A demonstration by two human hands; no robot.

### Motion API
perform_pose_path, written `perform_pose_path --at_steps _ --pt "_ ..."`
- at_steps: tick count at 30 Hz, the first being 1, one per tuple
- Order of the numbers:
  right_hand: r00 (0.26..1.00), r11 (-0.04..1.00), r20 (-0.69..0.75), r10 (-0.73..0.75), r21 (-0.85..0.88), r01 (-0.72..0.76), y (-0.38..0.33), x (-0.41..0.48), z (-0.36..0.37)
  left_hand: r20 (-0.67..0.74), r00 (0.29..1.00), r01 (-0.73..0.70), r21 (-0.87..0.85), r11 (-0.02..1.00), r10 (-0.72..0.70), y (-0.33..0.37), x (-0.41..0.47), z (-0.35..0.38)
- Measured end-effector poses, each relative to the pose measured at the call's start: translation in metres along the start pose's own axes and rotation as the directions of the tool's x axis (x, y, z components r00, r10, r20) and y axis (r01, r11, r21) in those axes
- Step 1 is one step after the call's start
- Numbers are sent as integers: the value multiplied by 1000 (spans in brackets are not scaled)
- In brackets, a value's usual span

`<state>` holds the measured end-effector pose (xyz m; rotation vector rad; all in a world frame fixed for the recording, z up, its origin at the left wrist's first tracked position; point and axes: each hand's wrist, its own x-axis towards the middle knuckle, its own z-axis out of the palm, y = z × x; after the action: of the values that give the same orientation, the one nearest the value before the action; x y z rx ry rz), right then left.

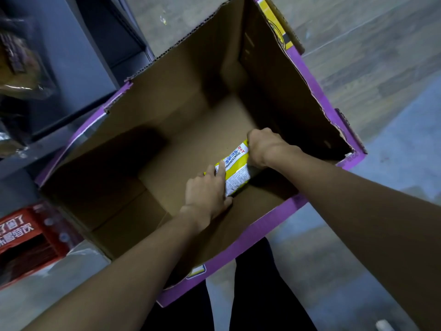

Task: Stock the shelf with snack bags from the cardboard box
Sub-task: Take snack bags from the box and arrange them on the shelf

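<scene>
Left hand (207, 189) and right hand (260, 146) both grip snack bag (236, 174) deep in cardboard box (241, 241); tight squeeze may crush it.

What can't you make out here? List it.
Head view only:
- Snack bag ends: covered by left hand and right hand.
- Box floor beneath them: hidden.
- Packets on shelf: blurred, labels unreadable.
- Red carton: cut off by left edge.

Yellow-and-white plastic snack bag (235, 172): ends hidden under left hand (207, 189), right hand (262, 149). Red printed carton (28, 240), lower left: cropped. Dark packets (21, 65), upper left: blurred.
</scene>
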<state>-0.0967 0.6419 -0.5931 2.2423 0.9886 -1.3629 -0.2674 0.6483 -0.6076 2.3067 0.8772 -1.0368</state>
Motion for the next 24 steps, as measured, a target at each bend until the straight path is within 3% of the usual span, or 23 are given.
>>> perform_pose_path --at_steps 3,8,10,19,24 --pt "1000 1000 24 -13 18 12 3 3 -3 -9 1000 -2 -53 999 1 -6 1 -5" --pt "999 993 25 -43 107 40 4 4 -6 -24 1000 -23 -359 933 16 -32 -3 -20" --pt "999 987 -2 -49 151 48 4 5 -8 -5 1000 -12 -409 913 11 -40 -2 -28" --pt "998 958 -46 -39 281 51 -7 10 -11 -116 990 23 -416 909 -78 -60 -8 -45" --pt "988 935 -152 -29 344 80 -19 12 -15 -372 921 15 -266 964 -117 -64 -10 -54"
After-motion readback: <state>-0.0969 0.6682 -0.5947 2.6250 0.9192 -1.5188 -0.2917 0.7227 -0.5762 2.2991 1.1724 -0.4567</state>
